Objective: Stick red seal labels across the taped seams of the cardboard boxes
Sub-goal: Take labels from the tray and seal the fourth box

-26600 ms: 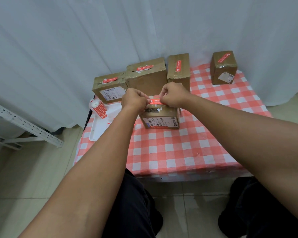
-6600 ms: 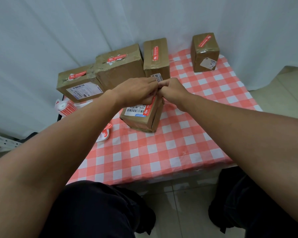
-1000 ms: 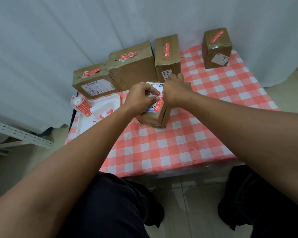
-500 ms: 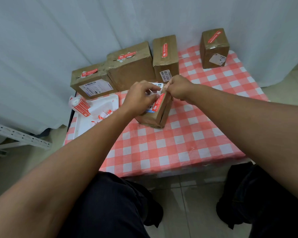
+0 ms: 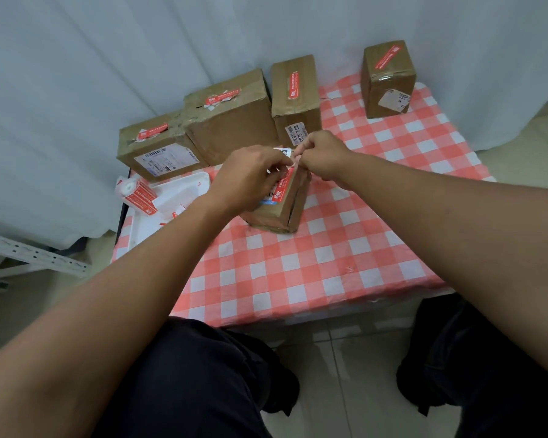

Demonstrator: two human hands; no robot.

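A small cardboard box (image 5: 293, 208) stands tilted on the checked tablecloth (image 5: 314, 267) in the middle. A red seal label (image 5: 282, 189) runs along its top edge. My left hand (image 5: 250, 178) rests on the box's top face with curled fingers pressing by the label. My right hand (image 5: 320, 154) pinches the far end of the label at the box's upper corner. Several other boxes stand behind, each with a red label: a flat one (image 5: 159, 153) at the left, a large one (image 5: 234, 121), an upright one (image 5: 296, 96) and one (image 5: 388, 77) at the far right.
A white tray (image 5: 171, 203) lies at the table's left with a roll of red labels (image 5: 138, 196) on its corner and red scraps in it. White curtains hang behind. A metal rack bar (image 5: 35, 254) sits low at the left. My knees are below the table edge.
My right hand has stayed pinched at the label's far end while my left hand slid slightly over the box top. The view shifted a little; the box stays tilted in place.
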